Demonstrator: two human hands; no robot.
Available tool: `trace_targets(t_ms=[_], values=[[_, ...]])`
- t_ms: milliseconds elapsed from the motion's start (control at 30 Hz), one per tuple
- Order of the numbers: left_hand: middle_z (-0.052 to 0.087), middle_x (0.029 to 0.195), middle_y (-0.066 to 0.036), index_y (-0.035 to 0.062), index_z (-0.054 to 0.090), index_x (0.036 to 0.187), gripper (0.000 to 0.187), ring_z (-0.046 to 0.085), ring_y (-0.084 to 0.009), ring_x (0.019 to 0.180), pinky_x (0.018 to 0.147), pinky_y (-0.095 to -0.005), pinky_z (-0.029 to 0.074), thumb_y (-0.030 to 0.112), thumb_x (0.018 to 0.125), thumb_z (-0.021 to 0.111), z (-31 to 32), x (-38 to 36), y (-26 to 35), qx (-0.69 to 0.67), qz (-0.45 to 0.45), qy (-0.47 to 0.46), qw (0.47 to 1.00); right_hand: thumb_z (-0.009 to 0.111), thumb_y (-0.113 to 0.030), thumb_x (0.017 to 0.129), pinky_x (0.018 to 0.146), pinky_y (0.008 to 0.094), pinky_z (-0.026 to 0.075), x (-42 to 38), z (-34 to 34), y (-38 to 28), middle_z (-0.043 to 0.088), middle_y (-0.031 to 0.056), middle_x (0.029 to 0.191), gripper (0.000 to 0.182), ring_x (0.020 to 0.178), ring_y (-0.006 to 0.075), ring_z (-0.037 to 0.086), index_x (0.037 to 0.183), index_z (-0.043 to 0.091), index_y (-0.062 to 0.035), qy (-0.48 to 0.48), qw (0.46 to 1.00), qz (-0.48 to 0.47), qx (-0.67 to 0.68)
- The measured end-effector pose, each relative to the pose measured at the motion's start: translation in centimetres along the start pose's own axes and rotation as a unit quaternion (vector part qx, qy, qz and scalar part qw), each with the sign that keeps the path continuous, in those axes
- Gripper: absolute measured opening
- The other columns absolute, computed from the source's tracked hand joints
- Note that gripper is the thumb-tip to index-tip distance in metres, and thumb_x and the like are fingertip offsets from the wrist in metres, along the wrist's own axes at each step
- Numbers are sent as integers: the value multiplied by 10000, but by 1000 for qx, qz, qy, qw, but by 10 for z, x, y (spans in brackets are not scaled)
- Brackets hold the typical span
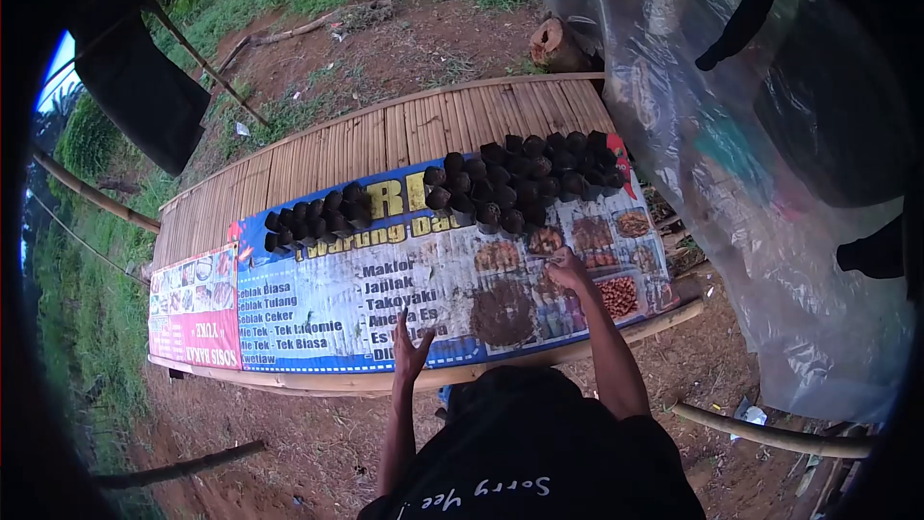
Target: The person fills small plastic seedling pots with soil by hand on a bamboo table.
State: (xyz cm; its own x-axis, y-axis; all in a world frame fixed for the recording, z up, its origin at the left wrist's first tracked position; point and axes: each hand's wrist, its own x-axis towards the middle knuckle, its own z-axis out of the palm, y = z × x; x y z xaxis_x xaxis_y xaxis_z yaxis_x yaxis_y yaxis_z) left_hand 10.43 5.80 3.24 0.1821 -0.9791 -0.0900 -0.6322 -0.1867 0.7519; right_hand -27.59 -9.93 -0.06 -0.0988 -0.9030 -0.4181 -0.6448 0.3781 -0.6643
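Note:
My left hand is over the printed banner, thumb and fingers apart, holding nothing. Farther forward, my right hand is just short of the nearest black planting bags, its fingers curled together; what they hold, if anything, is too small to make out. Between the two hands lies a flat heap of dark soil. A large group of small black planting bags stands upright in rows beyond my right hand. A smaller group of black planting bags stands to the left.
The banner lies on a bamboo-slat table with a bamboo front edge. Clear plastic sheeting hangs on the right. A cut log lies behind the table. Bamboo poles cross at the right and left.

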Motion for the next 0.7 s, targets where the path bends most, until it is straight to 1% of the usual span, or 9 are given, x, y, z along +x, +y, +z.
trace_targets(t_ms=[100, 200, 333, 433, 500, 533, 600, 667, 700], values=[[386, 1395, -230, 5, 290, 1410, 801, 373, -369, 1294, 1062, -428, 322, 315, 804, 713, 13, -2, 7, -45, 7, 15, 999, 667, -332, 818, 742, 404, 497, 5, -19, -4, 654, 201, 953, 501, 847, 315, 652, 1162, 466, -28, 20, 997, -68, -26], [373, 1409, -227, 12, 279, 1418, 807, 364, -364, 1304, 1066, -429, 315, 305, 805, 714, 23, -4, 22, -53, -5, -9, 999, 668, -335, 820, 732, 403, 493, 11, -33, -6, 654, 201, 946, 479, 852, 315, 650, 1145, 473, -41, -8, 999, -45, -23], [363, 1417, -229, 29, 264, 1430, 805, 353, -362, 1315, 1072, -424, 309, 289, 811, 707, 30, 1, 37, -36, 14, -51, 998, 657, -339, 826, 733, 396, 490, 25, -35, -11, 654, 196, 947, 451, 876, 314, 644, 1130, 487, -52, 1, 998, -65, -22], [352, 1425, -231, 42, 243, 1440, 804, 340, -365, 1323, 1077, -424, 303, 261, 818, 703, 27, 6, 46, -46, 31, -62, 997, 643, -378, 833, 759, 411, 489, 39, -31, -15, 647, 211, 970, 466, 907, 337, 638, 1127, 492, -49, 14, 997, -79, -21], [347, 1429, -230, 45, 232, 1445, 809, 337, -364, 1326, 1080, -425, 298, 254, 820, 702, 26, 8, 44, -55, 36, -65, 996, 621, -448, 833, 801, 428, 483, 45, -27, -25, 634, 231, 1009, 519, 954, 380, 620, 1115, 499, -30, 35, 996, -82, -14], [342, 1431, -230, 48, 222, 1449, 812, 342, -365, 1323, 1072, -432, 315, 236, 822, 703, 25, 9, 41, -55, 42, -65, 995, 621, -448, 833, 801, 428, 483, 46, -26, -32, 634, 231, 1009, 519, 954, 380, 620, 1115, 499, -30, 33, 996, -83, -15], [338, 1433, -230, 50, 212, 1452, 816, 347, -365, 1320, 1064, -439, 333, 218, 824, 704, 22, 9, 42, -57, 46, -60, 996, 601, -508, 827, 847, 452, 474, 52, -23, -44, 612, 261, 1068, 609, 1004, 417, 596, 1149, 494, -3, 48, 999, -23, -1], [329, 1435, -233, 49, 199, 1455, 820, 354, -364, 1317, 1038, -451, 374, 179, 823, 706, 14, 8, 50, -109, 15, -68, 992, 596, -514, 826, 859, 461, 471, 58, -13, -56, 608, 271, 1075, 630, 1013, 429, 588, 1161, 495, 9, 69, 998, -6, -6], [331, 1430, -239, 50, 186, 1457, 824, 386, -369, 1295, 994, -450, 429, 149, 823, 704, 14, 9, 46, -96, 18, -64, 993, 590, -521, 825, 871, 471, 468, 63, -8, -59, 604, 282, 1081, 651, 1023, 441, 580, 1173, 496, 21, 93, 995, 16, -9]])
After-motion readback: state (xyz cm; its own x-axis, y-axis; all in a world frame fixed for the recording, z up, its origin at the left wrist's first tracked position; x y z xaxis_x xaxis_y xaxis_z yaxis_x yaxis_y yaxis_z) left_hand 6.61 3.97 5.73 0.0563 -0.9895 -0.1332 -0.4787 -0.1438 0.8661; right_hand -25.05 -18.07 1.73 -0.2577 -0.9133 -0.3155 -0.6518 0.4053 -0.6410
